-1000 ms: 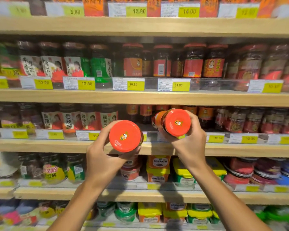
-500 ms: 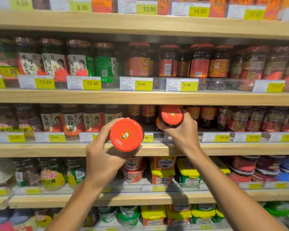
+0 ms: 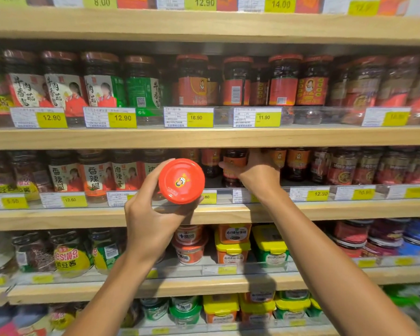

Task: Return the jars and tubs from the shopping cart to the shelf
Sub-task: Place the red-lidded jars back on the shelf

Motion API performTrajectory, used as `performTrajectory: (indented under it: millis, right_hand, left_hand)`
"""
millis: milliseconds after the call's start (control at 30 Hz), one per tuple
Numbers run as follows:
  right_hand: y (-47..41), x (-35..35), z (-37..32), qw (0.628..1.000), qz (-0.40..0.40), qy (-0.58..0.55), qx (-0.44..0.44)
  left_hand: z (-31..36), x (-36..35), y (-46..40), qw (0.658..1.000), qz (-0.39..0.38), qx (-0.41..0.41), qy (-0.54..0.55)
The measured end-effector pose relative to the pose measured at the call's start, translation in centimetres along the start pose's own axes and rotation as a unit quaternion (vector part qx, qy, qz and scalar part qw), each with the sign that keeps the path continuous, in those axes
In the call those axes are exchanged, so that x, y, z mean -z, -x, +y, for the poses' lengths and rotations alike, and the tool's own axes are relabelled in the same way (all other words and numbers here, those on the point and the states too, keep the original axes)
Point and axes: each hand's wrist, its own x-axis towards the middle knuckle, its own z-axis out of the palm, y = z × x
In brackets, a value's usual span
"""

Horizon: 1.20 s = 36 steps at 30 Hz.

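My left hand (image 3: 150,221) grips a jar with an orange-red lid (image 3: 181,181), tilted so the lid faces me, in front of the middle wooden shelf (image 3: 228,212). My right hand (image 3: 257,172) reaches into that shelf and holds a second dark jar with an orange label (image 3: 233,163), which stands upright among similar jars. Its lid is hidden under the shelf board above. The shopping cart is out of view.
Rows of sauce jars (image 3: 192,81) fill the shelf above, behind a clear rail with yellow price tags (image 3: 199,117). Tubs with yellow and orange lids (image 3: 232,246) sit on the shelf below. More jars (image 3: 344,166) crowd the right of the middle shelf.
My right hand has pushed its jar from in front of the shelf deep into the middle row and stood it upright. My left hand and its jar have stayed in about the same place.
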Motion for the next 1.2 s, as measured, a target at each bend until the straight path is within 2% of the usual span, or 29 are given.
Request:
performTrajectory:
  millis: [67, 133, 267, 367, 500, 867, 1200]
  right_hand:
    - [0.8, 0.1, 0.5, 0.999, -0.023, 0.042, -0.009]
    - [2.2, 0.9, 0.9, 0.997, -0.002, 0.072, 0.005]
    - [5.0, 1.7, 3.3, 0.987, 0.061, 0.099, 0.115]
    - [6.7, 1.5, 5.6, 0.979, 0.05, 0.081, 0.179]
    - [8.7, 1.6, 7.5, 0.98, 0.026, 0.065, 0.186]
    - [10.6, 0.8, 9.0, 0.978, 0.04, 0.038, 0.203]
    - [10.9, 0.2, 9.5, 0.976, 0.043, 0.022, 0.211]
  left_hand:
    - [-0.1, -0.2, 0.1, 1.0, 0.001, -0.005, -0.006]
    - [-0.2, -0.4, 0.1, 1.0, 0.001, -0.006, -0.008]
    - [-0.4, -0.9, -0.1, 1.0, 0.004, -0.013, -0.014]
    - [-0.4, -1.6, -0.4, 1.0, 0.011, -0.022, -0.011]
    - [-0.2, -2.5, -0.9, 0.999, 0.023, -0.035, -0.012]
    - [-1.5, -4.6, -1.6, 0.995, 0.055, -0.07, -0.054]
    - [-3.2, -6.4, -1.3, 0.99, 0.071, 0.029, -0.115]
